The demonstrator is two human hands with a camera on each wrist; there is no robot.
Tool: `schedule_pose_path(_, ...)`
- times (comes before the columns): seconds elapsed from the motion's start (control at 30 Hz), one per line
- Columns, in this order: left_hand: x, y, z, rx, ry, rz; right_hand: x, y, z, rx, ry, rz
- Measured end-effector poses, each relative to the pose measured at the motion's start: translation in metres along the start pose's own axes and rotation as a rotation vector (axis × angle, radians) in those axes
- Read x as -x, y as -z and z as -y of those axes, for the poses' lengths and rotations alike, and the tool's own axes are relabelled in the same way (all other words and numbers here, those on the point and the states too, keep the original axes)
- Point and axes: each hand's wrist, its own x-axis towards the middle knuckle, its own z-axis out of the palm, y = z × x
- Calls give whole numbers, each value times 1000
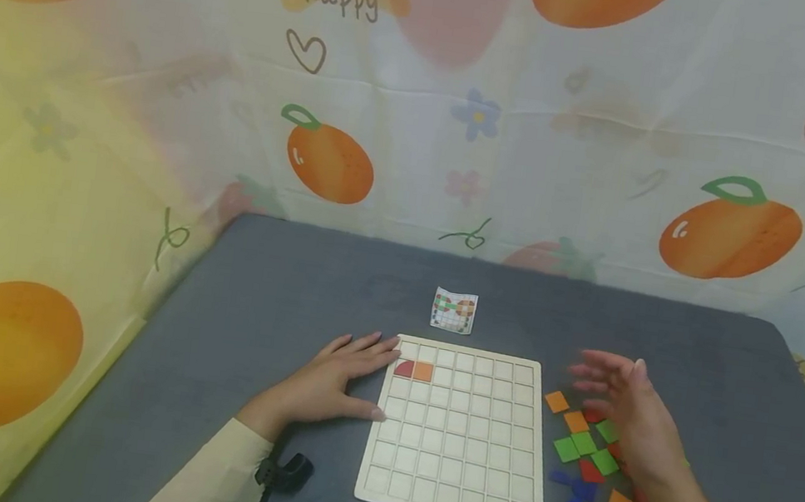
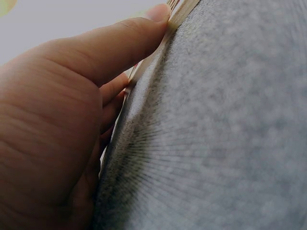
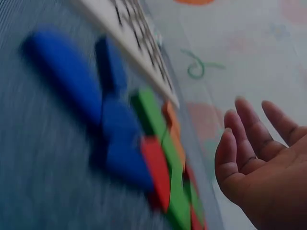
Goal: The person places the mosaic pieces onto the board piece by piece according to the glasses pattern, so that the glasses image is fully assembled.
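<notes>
A pale gridded board [image 1: 453, 450] lies on the table. Its upper left cells hold a red quarter-round tile [image 1: 404, 368] and an orange square tile [image 1: 423, 371]. Spread along the board's left edge is my left hand [image 1: 330, 380], thumb and fingertips at the rim; the left wrist view shows the thumb [image 2: 129, 40] against the board's side. My right hand [image 1: 631, 417] hovers above the loose tiles right of the board, fingers loosely bent with nothing in them. In the right wrist view that hand [image 3: 268, 167] is beside blurred blue tiles [image 3: 62, 72]. It hides some tiles from the head view.
Loose green tiles [image 1: 566, 449], orange tiles [image 1: 556, 401], red tiles [image 1: 591, 472] and blue tiles [image 1: 584, 491] lie scattered right of the board. Beyond the board is a small printed pattern card [image 1: 454, 311]. A fruit-patterned curtain [image 1: 415, 152] borders the grey table [image 1: 307, 290].
</notes>
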Motion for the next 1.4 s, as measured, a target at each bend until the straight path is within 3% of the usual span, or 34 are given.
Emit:
schedule_pose_path(0.3, -1, -1, -2, 5, -1, 3, 16, 40, -13, -4, 29, -124)
schedule_pose_path(0.4, -2, -1, -3, 7, 4, 6, 19, 46, -17, 125, 2, -163)
schedule_pose_path(0.53, -1, 0, -5, 14, 7, 3, 20, 50, -23, 335, -96, -174)
schedule_pose_path(0.8, 0, 0, -3, 2, 19, 2, 19, 42, -27, 522, -299, -112)
schedule_pose_path(0.9, 0, 1, -4, 5, 18, 2, 19, 41, -28, 619, -331, -68)
schedule_pose_path(1.07, 1, 1, -5, 0, 11, -5, 18, 37, -29, 704, -289, -15)
schedule_pose_path(1.23, 1, 1, -6, -1, 2, -16, 16, 35, -33, 755, -212, -11)
schedule_pose_path(1.4, 1, 0, -3, -12, 6, -14, 15, 33, -33, 770, -206, -17)
